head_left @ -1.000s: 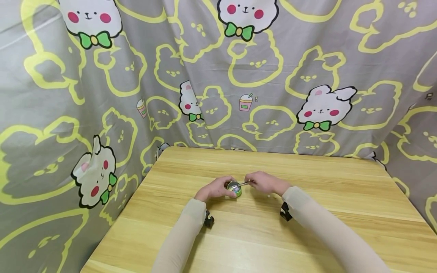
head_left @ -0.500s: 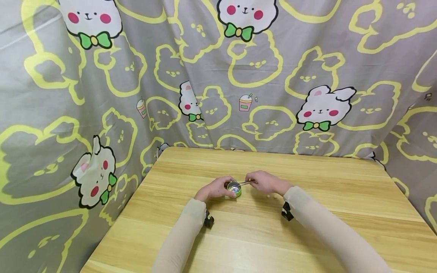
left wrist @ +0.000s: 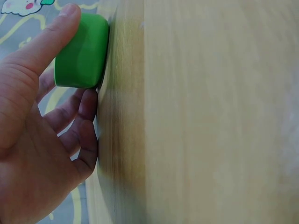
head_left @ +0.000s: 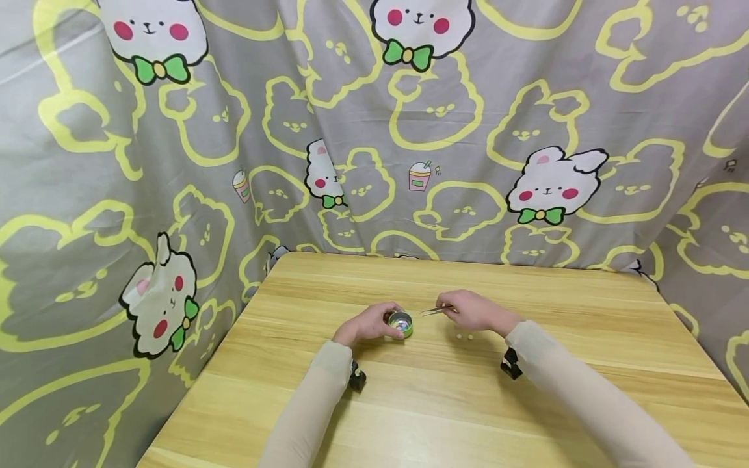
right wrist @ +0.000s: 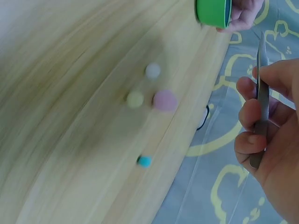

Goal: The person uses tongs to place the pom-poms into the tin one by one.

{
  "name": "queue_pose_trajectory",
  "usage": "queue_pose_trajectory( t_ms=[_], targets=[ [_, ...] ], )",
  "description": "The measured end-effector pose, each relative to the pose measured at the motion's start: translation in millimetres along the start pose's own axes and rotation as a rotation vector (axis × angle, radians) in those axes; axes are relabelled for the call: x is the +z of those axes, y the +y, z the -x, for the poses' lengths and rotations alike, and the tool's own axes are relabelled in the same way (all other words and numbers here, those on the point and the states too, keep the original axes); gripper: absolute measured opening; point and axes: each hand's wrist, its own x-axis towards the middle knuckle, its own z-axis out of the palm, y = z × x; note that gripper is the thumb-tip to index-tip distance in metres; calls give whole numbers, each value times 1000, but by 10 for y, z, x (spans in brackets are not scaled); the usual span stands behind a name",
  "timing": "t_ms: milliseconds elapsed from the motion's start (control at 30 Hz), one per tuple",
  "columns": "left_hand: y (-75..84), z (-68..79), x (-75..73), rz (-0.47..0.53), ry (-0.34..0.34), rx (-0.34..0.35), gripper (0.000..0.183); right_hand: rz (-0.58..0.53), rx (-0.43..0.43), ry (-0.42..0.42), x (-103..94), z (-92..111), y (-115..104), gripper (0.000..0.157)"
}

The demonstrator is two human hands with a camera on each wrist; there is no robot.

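Observation:
In the head view my left hand (head_left: 370, 322) holds a small round green tin (head_left: 409, 332) on the table; thumb and fingers curl round its side. The left wrist view shows the thumb on the tin's smooth green wall (left wrist: 81, 56). Shiny bits show inside the tin, too small to tell. My right hand (head_left: 471, 311) grips metal tweezers (right wrist: 263, 100) to the right of the tin, the tips pointing toward it and apart from it. I see nothing between the tips. Below that hand lie a white ball (right wrist: 153, 70), a pale yellow ball (right wrist: 135, 99) and a pink ball (right wrist: 164, 100).
A small blue piece (right wrist: 145, 161) lies apart from the balls on the wooden table (head_left: 409, 409). A grey patterned curtain (head_left: 363, 130) hangs behind the table and along its sides. Black wrist straps (head_left: 511, 364) sit under both sleeves.
My right hand has drawn the tweezers out of the tin and moved to the right. The left hand and the tin have stayed in place.

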Motion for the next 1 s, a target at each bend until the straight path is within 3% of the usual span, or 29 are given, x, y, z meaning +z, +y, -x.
queue_pose_trajectory(
  t_ms=[567,1000],
  targets=[
    [5,13,-5,20,-4,9,45,16,44,17,-66,428,277,12],
    [-12,-4,-2,16,-4,11,45,31,72,-15,-31,725,435,11]
  ],
)
